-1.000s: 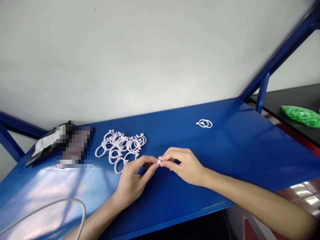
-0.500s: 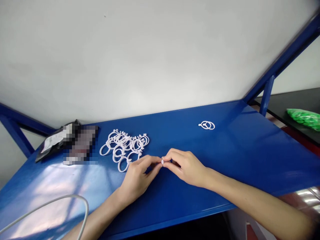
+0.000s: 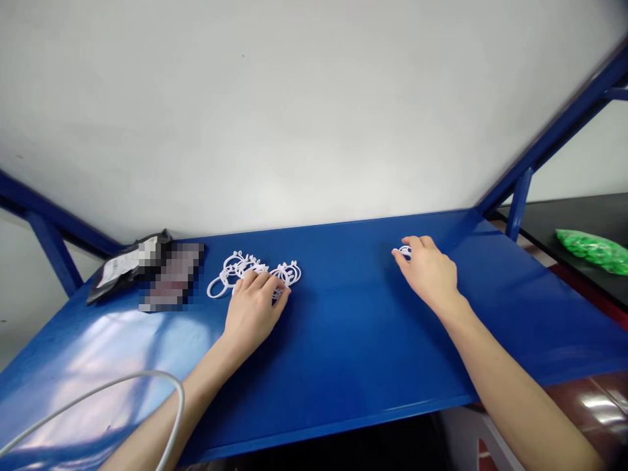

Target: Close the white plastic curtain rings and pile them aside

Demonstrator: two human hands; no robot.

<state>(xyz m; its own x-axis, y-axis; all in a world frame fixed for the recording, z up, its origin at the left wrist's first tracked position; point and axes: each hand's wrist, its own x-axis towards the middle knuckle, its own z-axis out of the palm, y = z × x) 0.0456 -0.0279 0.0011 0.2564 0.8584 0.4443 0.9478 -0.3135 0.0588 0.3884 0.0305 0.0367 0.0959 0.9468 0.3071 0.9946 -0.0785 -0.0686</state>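
A pile of white plastic rings with small eyelets, like curtain rings [image 3: 216, 288], lies on the blue table [image 3: 338, 366] at centre left. My left hand [image 3: 255, 304] is over the near side of this pile, fingers bent downward and thumb apart from them. It covers several rings, and no ring shows as gripped. Farther right, my right hand [image 3: 429, 268] is above a small group of white rings [image 3: 404, 251]. Its thumb and index finger are apart, with part of the rings visible between them; the palm hides the remainder.
A black plastic package [image 3: 130, 265] with a white label and a blurred flat packet [image 3: 174, 278] lie at the left. A white cable [image 3: 122, 376] loops across the near left. Blue frame bars [image 3: 520, 203] flank the table. A green bag [image 3: 591, 250] rests on a black surface at right.
My hands, together over the table's middle with a small white piece between them, have separated. The left moved onto the ring pile, the right to the far rings. The view shifted slightly.
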